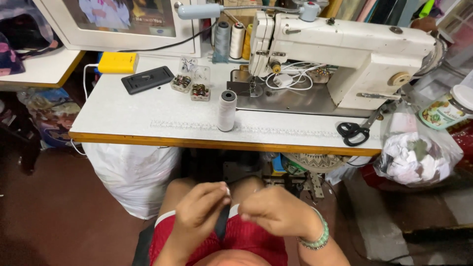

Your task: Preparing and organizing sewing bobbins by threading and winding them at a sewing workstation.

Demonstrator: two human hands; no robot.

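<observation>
Below the counter (148, 139), both hands' fingers are pinching a dark strap (221, 224): left hand (199, 212), right hand (276, 212); it may be slipping loose.

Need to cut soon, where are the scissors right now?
Head view: the black-handled scissors lie at the table's right front edge, below the sewing machine, beside the clear bag of scraps.

Table (148, 118): white top, wood edge.
Sewing machine (345, 49): stood at right.
Thread spool (226, 111): left of machine.
Scissors (352, 132): before machine.
</observation>
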